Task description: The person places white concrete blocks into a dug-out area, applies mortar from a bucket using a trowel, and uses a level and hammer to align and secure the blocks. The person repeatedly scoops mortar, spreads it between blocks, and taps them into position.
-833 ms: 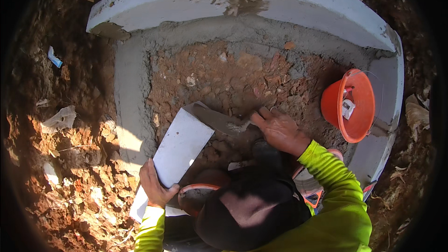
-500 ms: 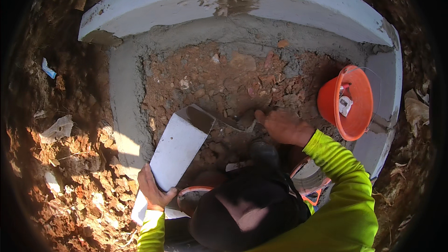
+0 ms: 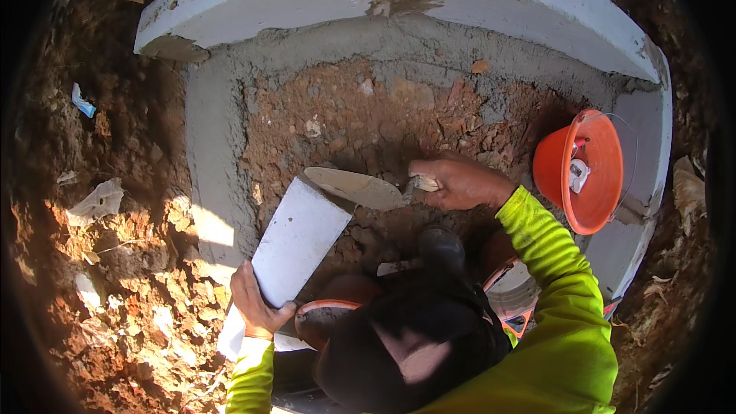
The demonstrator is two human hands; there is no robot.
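The left hand [image 3: 259, 305] was clasped around the near end of a long white block [image 3: 301, 241], its thumb against the end face and its fingers [image 3: 241, 289] along the left side. The block slanted away from those fingers, up and to the right. A second white piece [image 3: 231, 335] lay just below the same hand, and an orange-rimmed tub [image 3: 330, 303] sat just right of the thumb.

The right hand [image 3: 460, 182] had its fingers wrapped around the handle of a trowel [image 3: 356, 187]. The blade pointed left from them, reaching the block's far end; whether it touched the face there was hard to make out.

Right of the right fingers, well apart, an orange bucket [image 3: 549, 172] was tipped over with its mouth to the right and a white tape measure [image 3: 579, 175] inside. Below the right fingers were a dark boot [image 3: 441, 248] and, farther right, another tub [image 3: 512, 290]. Reddish soil [image 3: 330, 126] spread beyond both hands. Farther out from the fingers, grey mortar [image 3: 214, 130] ran along the left and far sides, with a white curb [image 3: 264, 8] standing at the far side.
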